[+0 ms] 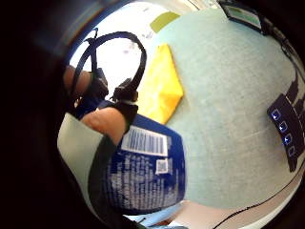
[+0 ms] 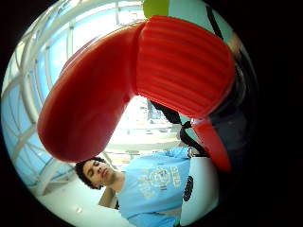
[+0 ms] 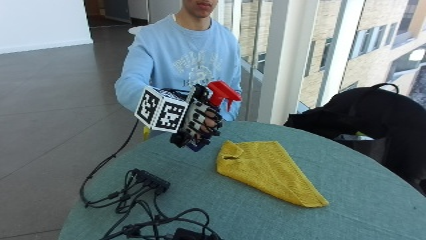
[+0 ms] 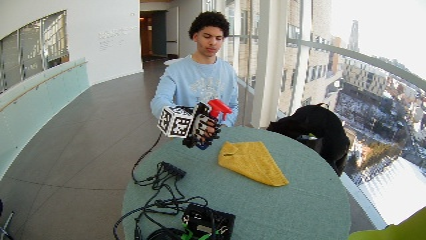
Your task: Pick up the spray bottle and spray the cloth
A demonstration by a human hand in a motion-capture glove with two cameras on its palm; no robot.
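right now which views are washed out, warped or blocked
Little finger side palm view: bent round, white glare past the cloth, the bottle blurred up close. Thumb side palm view: the red sprayer head fills it, windows pale behind. Outside view: even daylight, right hand and table clear. Wide outside view: windows blown out.

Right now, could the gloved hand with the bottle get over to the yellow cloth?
Probably yes. The gloved right hand holds the spray bottle up off the table, beside the yellow cloth, and nothing stands between them.
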